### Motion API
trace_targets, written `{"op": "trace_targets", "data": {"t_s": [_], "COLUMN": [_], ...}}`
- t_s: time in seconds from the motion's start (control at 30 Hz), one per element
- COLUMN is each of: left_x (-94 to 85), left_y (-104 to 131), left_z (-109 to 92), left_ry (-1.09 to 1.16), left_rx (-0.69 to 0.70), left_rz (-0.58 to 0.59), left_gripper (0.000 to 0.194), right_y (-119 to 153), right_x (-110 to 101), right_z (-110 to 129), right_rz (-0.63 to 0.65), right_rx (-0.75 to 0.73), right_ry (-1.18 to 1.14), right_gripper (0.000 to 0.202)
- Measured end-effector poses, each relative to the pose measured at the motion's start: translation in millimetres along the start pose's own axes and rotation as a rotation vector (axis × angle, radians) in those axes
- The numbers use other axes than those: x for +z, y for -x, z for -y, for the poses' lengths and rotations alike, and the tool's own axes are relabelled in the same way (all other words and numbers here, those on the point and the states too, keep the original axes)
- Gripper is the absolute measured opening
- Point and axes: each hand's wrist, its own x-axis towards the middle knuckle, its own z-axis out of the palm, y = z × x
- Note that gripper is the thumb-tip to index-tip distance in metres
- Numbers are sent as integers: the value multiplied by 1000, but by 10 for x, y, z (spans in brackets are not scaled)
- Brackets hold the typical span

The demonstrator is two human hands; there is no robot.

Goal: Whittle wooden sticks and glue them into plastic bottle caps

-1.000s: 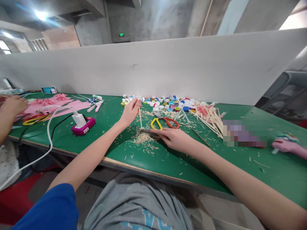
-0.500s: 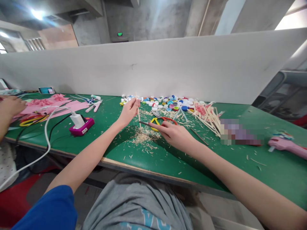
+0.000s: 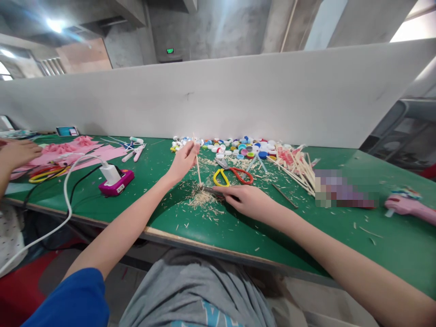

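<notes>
My left hand (image 3: 184,160) is closed around the upper part of a thin wooden stick (image 3: 199,171), held nearly upright with its lower end at a heap of wood shavings (image 3: 201,200). In my right hand (image 3: 245,200) is a knife (image 3: 213,192) with a dark narrow blade, the index finger stretched along it. The blade's tip meets the stick close to its lower end; the handle is hidden in my palm. Just beyond my right hand lie scissors (image 3: 242,176) with one red and one yellow handle.
Bottle caps (image 3: 242,156) spread along the white partition (image 3: 221,100). Wooden sticks (image 3: 301,171), a thin dark rod (image 3: 284,196) and a pink glue gun (image 3: 410,206) lie right. Left are a magenta power strip (image 3: 119,182), cables, pink paper (image 3: 98,154) and another person's hand (image 3: 23,150).
My right hand has moved down and slightly toward me, bringing the knife lower along the stick to the shavings. The scissors' handles show more fully. My left hand stays almost in place.
</notes>
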Motion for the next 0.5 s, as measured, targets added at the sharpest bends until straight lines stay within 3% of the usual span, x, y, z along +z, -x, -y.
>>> {"op": "trace_targets", "data": {"t_s": [0.2,0.5], "left_x": [-12,-17], "left_y": [-2,-4], "left_z": [-12,-5], "left_ry": [-13,-12], "left_rx": [3,-10], "left_rz": [0,-11], "left_gripper": [40,40], "right_y": [-5,-47], "right_x": [-12,0], "right_z": [-15,-61], "right_rz": [-145,-103], "right_rx": [9,48], "right_ry": [-37,-92], "right_gripper": [45,42]}}
